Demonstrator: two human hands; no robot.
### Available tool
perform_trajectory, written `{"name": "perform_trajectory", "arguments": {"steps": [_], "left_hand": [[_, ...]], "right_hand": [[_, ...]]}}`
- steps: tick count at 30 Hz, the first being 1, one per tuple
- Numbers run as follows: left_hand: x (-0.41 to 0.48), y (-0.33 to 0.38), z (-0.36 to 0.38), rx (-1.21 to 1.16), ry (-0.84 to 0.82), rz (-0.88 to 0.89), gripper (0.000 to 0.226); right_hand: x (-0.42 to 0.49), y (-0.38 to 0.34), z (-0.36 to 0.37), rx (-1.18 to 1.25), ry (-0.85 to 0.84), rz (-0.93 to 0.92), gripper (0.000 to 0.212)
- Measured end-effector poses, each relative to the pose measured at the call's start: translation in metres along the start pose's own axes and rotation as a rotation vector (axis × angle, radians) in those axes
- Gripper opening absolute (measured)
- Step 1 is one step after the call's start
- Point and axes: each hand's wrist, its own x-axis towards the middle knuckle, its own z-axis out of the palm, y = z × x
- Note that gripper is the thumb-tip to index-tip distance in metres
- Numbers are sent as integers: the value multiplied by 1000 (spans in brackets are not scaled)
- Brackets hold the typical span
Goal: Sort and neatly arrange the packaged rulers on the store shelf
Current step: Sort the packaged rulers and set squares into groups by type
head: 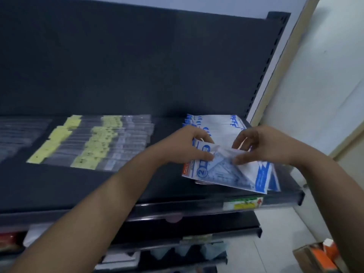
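Already the left part of the shelf looks settled. Straight rulers in clear sleeves lie side by side in overlapping rows with their yellow tags roughly lined up, and a fainter row of clear packs sits at the far left. Between those rows and the hands runs a bare strip of dark shelf, room enough, I'd judge, to slide or square a stack.

Further right, the left hand grips the upper left edge of the top set-square pack, thumb on top and fingers curled behind. The right hand pinches the pack's crumpled white flap. That pack lies skewed on a loose front pile whose corners fan out and reach close to the shelf's front lip, above the price tag. Behind it a second stack of blue-and-white packs sits by the back panel, fairly even.

So the triangle packs seem to be the job left: flatten, square up, pull back from the lip. On the right the slotted upright and the wall close things in, so any shifting has to go leftward.
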Motion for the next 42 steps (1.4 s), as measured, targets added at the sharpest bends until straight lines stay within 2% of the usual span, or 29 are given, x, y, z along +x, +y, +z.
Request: {"name": "perform_trajectory", "arguments": {"steps": [4, 6, 8, 11, 16, 22, 29, 31, 35, 38, 42], "left_hand": [[8, 13, 35, 124, 80, -73, 25], [7, 16, 46, 213, 117, -123, 28], [6, 17, 54, 267, 118, -158, 29], [3, 18, 60, 289, 119, -124, 36], [1, 7, 60, 401, 77, -91, 59], [8, -7, 60, 327, 182, -125, 58], [25, 0, 52, 306, 163, -233, 62], [24, 6, 57, 453, 182, -271, 62], [9, 22, 66, 844, 237, -235, 56], [-8, 32, 67, 887, 278, -217, 51], [-43, 39, 50, 912, 505, -348, 45]], "right_hand": [[-3, 48, -10, -140, -91, -34, 36], [-4, 61, -4, -131, -124, -64, 43], [-4, 70, 4, -64, -131, -77, 40], [-3, 81, 12, 17, -82, -78, 31], [0, 85, 21, 8, 5, -95, 32], [15, 82, 29, 2, 79, -124, 30], [21, 81, 26, 29, 24, -136, 39], [19, 78, 25, -60, 13, -148, 42], [14, 65, 26, -495, 14, -203, 62], [7, 53, 26, -638, 98, -249, 71], [-5, 32, 28, -663, 230, -308, 65]]}}
